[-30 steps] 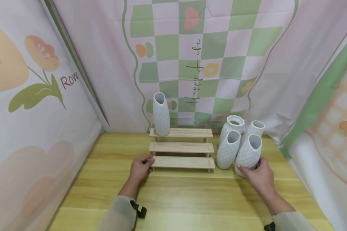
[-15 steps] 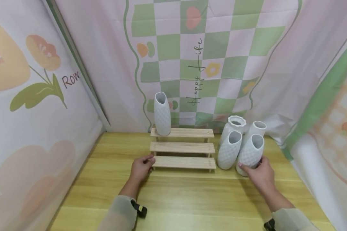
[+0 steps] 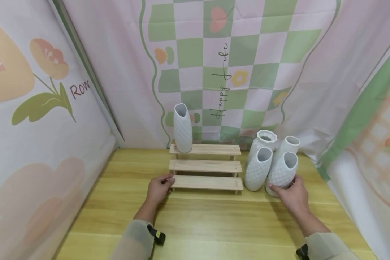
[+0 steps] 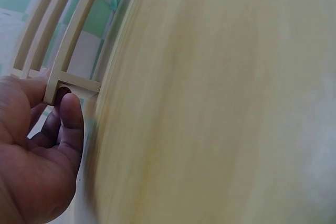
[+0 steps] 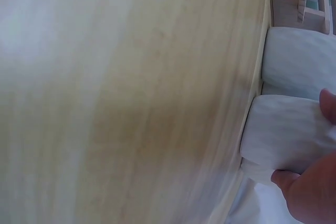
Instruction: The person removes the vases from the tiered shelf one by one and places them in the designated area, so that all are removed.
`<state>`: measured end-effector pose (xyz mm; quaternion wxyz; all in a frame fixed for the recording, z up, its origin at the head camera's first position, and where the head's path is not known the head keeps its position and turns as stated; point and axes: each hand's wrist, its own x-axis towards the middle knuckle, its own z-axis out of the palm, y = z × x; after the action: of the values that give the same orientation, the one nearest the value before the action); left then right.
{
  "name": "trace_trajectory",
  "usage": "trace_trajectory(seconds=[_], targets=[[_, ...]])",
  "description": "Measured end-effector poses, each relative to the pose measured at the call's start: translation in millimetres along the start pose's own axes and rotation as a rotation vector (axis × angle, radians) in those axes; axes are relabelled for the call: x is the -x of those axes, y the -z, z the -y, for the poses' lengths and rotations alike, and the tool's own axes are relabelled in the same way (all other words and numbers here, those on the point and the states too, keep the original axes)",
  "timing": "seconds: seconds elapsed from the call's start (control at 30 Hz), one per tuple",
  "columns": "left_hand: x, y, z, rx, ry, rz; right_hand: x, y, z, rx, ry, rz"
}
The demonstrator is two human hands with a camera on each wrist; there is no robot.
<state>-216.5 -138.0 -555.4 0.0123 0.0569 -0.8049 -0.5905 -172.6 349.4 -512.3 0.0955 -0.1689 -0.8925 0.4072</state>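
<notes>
A three-tier wooden stand [image 3: 204, 166] stands on the table, and my left hand [image 3: 158, 189] pinches the left end of its lowest board. In the left wrist view the thumb and fingers of my left hand [image 4: 42, 150] close round the board's corner [image 4: 52, 87]. My right hand [image 3: 294, 196] grips the lower part of the front right white vase [image 3: 281, 175]. In the right wrist view this vase [image 5: 286, 132] lies between the thumb and fingers of my right hand [image 5: 315, 182]. One tall white vase [image 3: 183, 130] stands at the left of the top board.
Directly left of the gripped vase is another textured white vase [image 3: 257, 171]. Behind these two stand a vase with a scalloped rim [image 3: 258, 144] and a round-mouthed vase [image 3: 287, 146]. Printed curtains [image 3: 117, 65] enclose the wooden table [image 3: 208, 224] at the back and sides.
The head view has shifted slightly. The gripped vase's top leans a little further right, while my right hand keeps its hold. My left hand stays on the stand.
</notes>
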Motion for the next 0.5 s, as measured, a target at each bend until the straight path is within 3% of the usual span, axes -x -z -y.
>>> trace_trajectory(seconds=[0.5], targets=[[-2.0, -0.5, 3.4, -0.008, -0.017, -0.005, -4.5, 4.0, 0.1, 0.032, 0.026, 0.019]])
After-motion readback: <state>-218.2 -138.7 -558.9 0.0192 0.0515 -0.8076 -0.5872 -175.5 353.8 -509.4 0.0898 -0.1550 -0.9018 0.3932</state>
